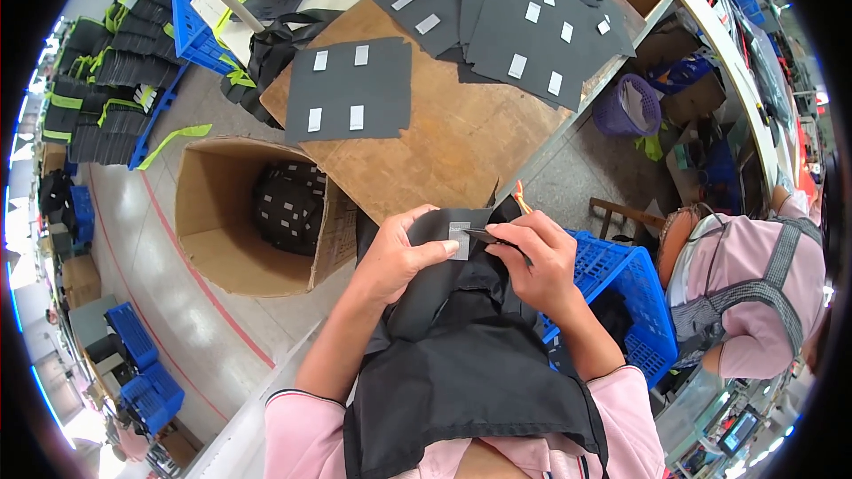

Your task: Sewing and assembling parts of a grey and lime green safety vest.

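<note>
My left hand (pixel 404 253) grips a black fabric piece (pixel 426 293) close to my lap, its thumb pressed beside a pale rectangular patch (pixel 459 240). Closed around a small dark pointed tool (pixel 482 236), my right hand (pixel 540 257) brings the tip against the patch's right edge; most of the tool is hidden by the fingers, so its exact kind is unclear. Ahead on the brown board (pixel 444 155) lies a flat black panel (pixel 349 89) with several white patches. A fanned pile of similar panels (pixel 532 31) covers the far right of the board.
Left of the board, a cardboard box (pixel 240 275) holds black patched pieces. A blue crate (pixel 635 279) stands by my right arm, with a co-worker in pink (pixel 768 279) beyond it. A purple basket (pixel 627 106) sits farther right; stacked black goods (pixel 98 98) are far left.
</note>
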